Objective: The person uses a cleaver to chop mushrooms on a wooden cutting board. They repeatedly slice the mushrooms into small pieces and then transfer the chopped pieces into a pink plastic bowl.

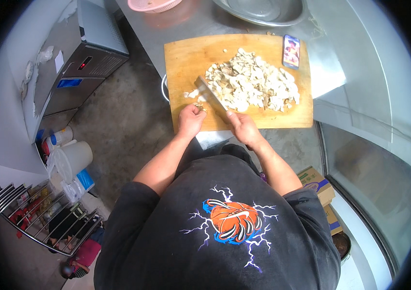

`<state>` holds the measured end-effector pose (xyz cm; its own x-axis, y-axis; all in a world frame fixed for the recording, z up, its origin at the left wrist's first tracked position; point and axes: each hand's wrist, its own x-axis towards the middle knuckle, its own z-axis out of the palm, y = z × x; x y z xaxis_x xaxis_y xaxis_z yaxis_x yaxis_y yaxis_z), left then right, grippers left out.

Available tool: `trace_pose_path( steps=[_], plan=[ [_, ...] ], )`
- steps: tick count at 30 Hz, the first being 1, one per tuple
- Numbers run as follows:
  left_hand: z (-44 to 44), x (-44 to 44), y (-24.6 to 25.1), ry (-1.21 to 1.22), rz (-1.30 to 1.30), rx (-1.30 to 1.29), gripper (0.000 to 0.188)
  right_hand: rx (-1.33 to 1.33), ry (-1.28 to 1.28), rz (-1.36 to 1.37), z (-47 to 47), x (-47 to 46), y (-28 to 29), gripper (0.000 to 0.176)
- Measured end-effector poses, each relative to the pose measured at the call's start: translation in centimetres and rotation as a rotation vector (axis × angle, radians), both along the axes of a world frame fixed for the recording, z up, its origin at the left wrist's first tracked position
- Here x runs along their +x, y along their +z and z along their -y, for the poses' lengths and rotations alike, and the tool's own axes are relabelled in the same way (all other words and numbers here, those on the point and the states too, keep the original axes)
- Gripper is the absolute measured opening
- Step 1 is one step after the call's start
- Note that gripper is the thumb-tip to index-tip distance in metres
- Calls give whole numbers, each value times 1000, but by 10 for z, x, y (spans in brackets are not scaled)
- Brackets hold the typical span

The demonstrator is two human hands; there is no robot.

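Observation:
My right hand (243, 127) grips a cleaver (211, 96) near its handle, and the blade points up and to the left over a wooden cutting board (181, 61). A broad heap of pale, brown-edged slices, apparently mushrooms (252, 81), covers the board's middle and right. Left of the blade, my left hand (191, 119) has its fingers closed on a small mushroom piece (200, 106) near the board's front edge. Several loose slices (192, 94) lie just beyond those fingers, apart from the heap. My fingers partly hide the piece.
A phone (291, 52) with a lit screen lies on the board's far right corner. Behind stand a metal basin (263, 12) and a pink basket (154, 5) on the steel table (194, 27). Cardboard boxes (316, 183) sit low right; a steel appliance (82, 69) stands left.

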<state>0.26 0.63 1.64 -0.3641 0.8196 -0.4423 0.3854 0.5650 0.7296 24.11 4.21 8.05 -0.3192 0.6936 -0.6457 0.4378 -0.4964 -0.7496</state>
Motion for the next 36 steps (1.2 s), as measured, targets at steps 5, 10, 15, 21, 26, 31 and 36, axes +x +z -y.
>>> trace_pose_path(
  steps=[5,10,15,21,26,31,36],
  plan=[
    [-7,-7,13,27,-61,89,57,-14,-96,-23,-18,30,9,61],
    [-52,-25,17,103,161,-5,63,-57,-215,-167,-15,42,19,56],
    [-90,-20,11,-207,398,-25,47,24,-310,-204,-2,38,21,61],
    [-71,-45,-5,-30,366,178,34,-13,-273,-222,1,42,34,57],
    [-13,-67,-24,-12,176,69,34,-110,-200,-235,12,25,23,53],
    [3,-18,1,-20,232,22,36,28,-12,-155,19,2,0,53],
    [-2,12,33,-231,-132,-114,50,-113,80,-35,-2,4,5,59]
  ],
)
